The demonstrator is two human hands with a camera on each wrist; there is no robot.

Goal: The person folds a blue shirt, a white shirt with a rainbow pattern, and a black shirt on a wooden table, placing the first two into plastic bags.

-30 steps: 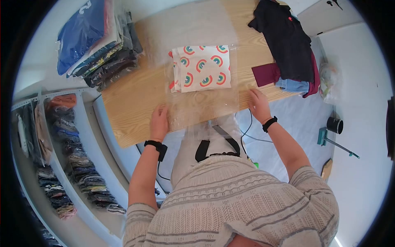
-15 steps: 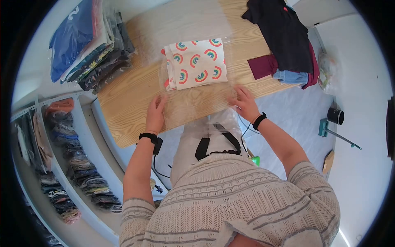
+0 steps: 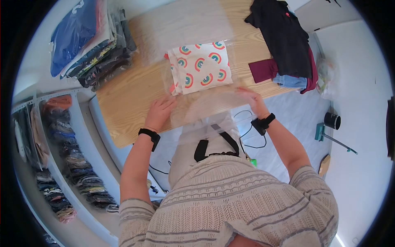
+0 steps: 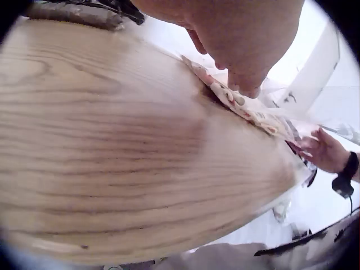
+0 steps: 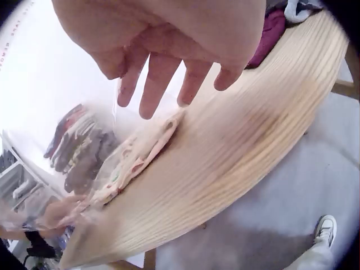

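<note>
A folded cream cloth with rainbow prints (image 3: 201, 68) lies in a clear plastic bag (image 3: 205, 106) on the wooden table, the bag's near part spreading over the front edge. The left hand (image 3: 160, 112) rests by the cloth's near left corner, fingers extended; in the left wrist view its fingers (image 4: 244, 84) hang over the cloth (image 4: 247, 109). At the bag's near right side is the right hand (image 3: 254, 103). Seen from the right wrist, its fingers (image 5: 154, 81) are spread and fairly straight, against the translucent plastic; whether they touch it is unclear.
Bagged clothes (image 3: 78, 39) are stacked at the table's back left. Black (image 3: 284, 41), maroon (image 3: 262, 70) and denim (image 3: 290, 80) garments lie at the right. Shelves of packed clothes (image 3: 78, 164) stand left; a black bin (image 3: 332, 120) is on the floor at right.
The left hand has moved right toward the cloth's corner. The right hand went left, then slightly back right. The bag's near part has shifted and looks raised.
</note>
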